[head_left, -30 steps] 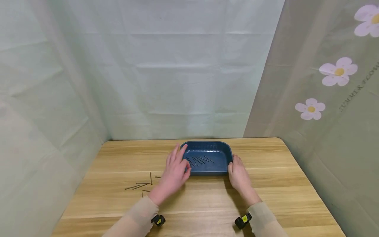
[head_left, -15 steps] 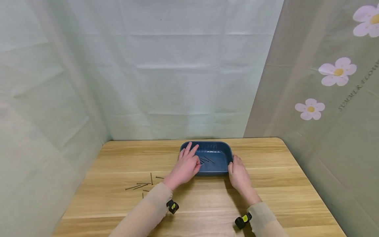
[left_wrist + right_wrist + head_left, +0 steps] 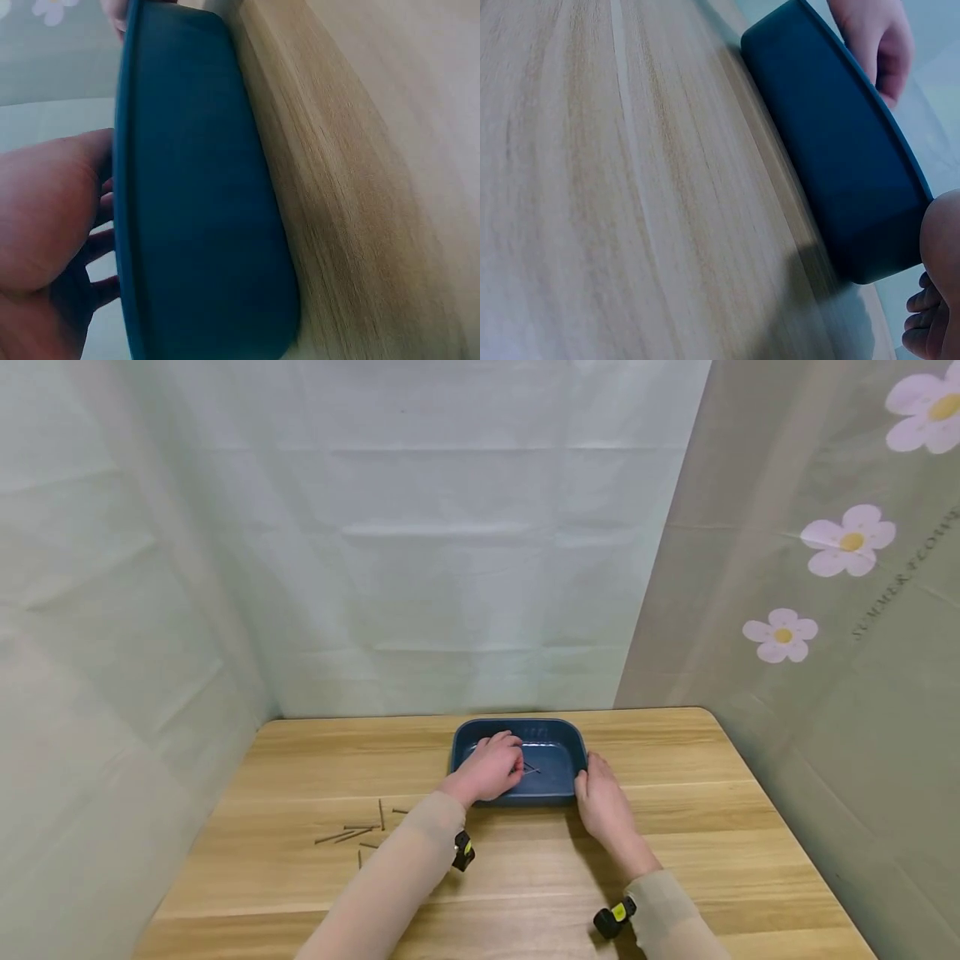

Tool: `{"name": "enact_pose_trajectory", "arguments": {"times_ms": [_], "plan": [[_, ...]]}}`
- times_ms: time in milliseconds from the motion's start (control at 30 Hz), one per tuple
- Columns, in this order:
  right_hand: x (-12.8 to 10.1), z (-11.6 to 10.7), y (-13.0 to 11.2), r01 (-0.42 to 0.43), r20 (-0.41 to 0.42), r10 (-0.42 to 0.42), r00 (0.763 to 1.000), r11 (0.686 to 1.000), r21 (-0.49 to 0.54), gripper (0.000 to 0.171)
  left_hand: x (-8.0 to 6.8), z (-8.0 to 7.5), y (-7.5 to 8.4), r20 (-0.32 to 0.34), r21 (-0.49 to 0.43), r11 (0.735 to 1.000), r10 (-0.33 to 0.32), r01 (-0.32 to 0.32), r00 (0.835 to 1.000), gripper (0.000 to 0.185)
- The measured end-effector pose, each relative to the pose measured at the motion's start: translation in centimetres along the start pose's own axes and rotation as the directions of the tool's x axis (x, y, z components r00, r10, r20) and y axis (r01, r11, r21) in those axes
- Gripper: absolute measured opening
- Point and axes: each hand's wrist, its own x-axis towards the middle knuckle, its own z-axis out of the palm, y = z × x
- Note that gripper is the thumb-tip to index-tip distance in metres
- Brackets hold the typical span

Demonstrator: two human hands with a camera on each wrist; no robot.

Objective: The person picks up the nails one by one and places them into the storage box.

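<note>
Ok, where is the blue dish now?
In the head view, the blue dish stands near the far edge of the table, the left hand over it and the right hand at its right end.

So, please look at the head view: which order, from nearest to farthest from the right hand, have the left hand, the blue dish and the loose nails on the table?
From the right hand:
1. Blue dish: touched at its right end.
2. Left hand: inside the dish.
3. Loose nails: on the table, farther left.
</note>
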Motion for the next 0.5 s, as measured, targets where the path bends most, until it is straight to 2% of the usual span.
{"name": "enact_pose_trajectory", "arguments": {"times_ms": [133,300,500], "plan": [[0.0,0.1,-0.1,0.002,0.002,-0.002,1.000,1.000,0.002,0.055,0.8,0.7,0.0,0.045,0.050,0.999,0.014,-0.016,0.999,0.026],[0.1,0.1,0.0,0.000,-0.012,-0.001,1.000,1.000,-0.005,0.055,1.5,0.7,0.3,0.113,0.092,0.995,0.025,-0.036,0.993,0.027],[0.0,0.0,0.0,0.004,-0.019,-0.004,1.000,1.000,-0.012,0.054,2.1,0.5,0.7,0.161,0.135,0.991,-0.015,-0.007,0.987,0.027]]}}
